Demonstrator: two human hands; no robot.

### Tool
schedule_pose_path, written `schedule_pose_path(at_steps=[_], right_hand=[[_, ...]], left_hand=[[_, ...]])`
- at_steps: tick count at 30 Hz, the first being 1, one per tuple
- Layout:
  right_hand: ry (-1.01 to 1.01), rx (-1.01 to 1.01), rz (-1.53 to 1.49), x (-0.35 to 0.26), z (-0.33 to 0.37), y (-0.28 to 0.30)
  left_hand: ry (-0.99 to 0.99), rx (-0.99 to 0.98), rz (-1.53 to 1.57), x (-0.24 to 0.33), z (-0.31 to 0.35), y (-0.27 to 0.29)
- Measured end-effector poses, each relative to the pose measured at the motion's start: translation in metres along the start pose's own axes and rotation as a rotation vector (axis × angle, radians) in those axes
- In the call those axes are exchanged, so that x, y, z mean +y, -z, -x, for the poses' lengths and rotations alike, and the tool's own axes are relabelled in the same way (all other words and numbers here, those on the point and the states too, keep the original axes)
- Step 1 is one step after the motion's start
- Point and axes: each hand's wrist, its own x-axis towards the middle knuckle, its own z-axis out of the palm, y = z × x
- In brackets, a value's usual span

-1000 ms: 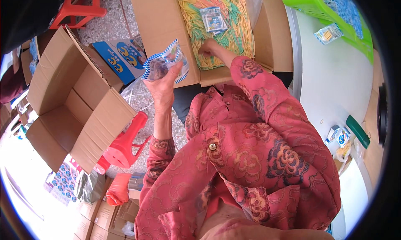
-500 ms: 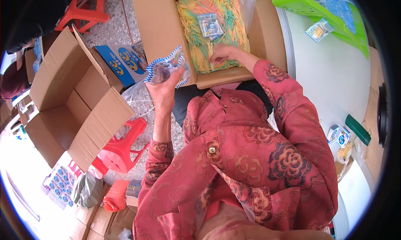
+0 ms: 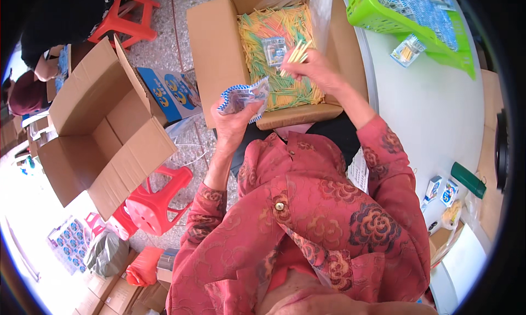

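While our white desk [image 3: 427, 117] takes the right side, the stick carton [image 3: 213, 52] sits just beside its left edge, flaps out. Second carton [image 3: 134, 169] to our left: tilted, flaps open, mouth toward us. Green basket [image 3: 378, 19] stands at the desk's far end, loaded with blue-and-white packets. Red stools: one [image 3: 150, 211] beside the second carton's near flap, one [image 3: 126, 19] beyond its far edge. Blue box [image 3: 164, 93] is between the two cartons.

Hands next. Our left hand [image 3: 233, 123] is at the stick carton's near left corner, thumb and fingers clamped on a pouch. Our right hand [image 3: 315, 71] is over the same carton, toward its right wall, fingertips pinching a bundle.

Pouch [image 3: 241, 99]: clear, blue-and-white checked edge, held tilted above the near left corner. Can't make out what's inside. Green tool [image 3: 468, 179] lies along the desk's right edge; can't tell its kind. Packet A [image 3: 275, 50] lies on the loose sticks, mid-carton. Packet B [image 3: 408, 50] is on the desk, just beside the basket's near side.

Bundle [image 3: 298, 54]: several thin pale-yellow sticks, slanted, ends sticking out past our fingers. Its lower end overlaps the loose sticks [image 3: 276, 24] in view; can't tell if they touch. Those are yellow, green and orange, spread across the carton.
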Motion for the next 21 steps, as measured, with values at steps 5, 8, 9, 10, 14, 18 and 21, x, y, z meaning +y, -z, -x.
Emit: schedule_pose_path(at_steps=[5,8,9,10,14,18,21], right_hand=[[0.14,-0.039,-0.176,-0.082,0.041,-0.016],[0.13,-0.067,-0.141,-0.086,0.047,-0.019],[0.119,-0.083,-0.122,-0.086,0.049,-0.021],[0.108,-0.1,-0.104,-0.085,0.051,-0.022],[0.134,-0.092,-0.034,-0.077,0.052,-0.025],[0.253,-0.041,0.193,-0.074,0.053,-0.028],[0.299,-0.022,0.283,-0.077,0.056,-0.029]], left_hand=[[0.043,-0.062,-0.054,-0.014,-0.005,-0.009],[0.005,-0.082,-0.081,-0.013,-0.007,-0.021],[0.006,-0.089,-0.081,-0.012,-0.007,-0.022],[0.008,-0.095,-0.082,-0.012,-0.006,-0.024],[0.012,-0.122,-0.094,-0.008,-0.004,-0.027],[0.001,-0.125,-0.131,-0.011,-0.004,-0.028],[-0.005,-0.126,-0.148,-0.013,-0.005,-0.028]])
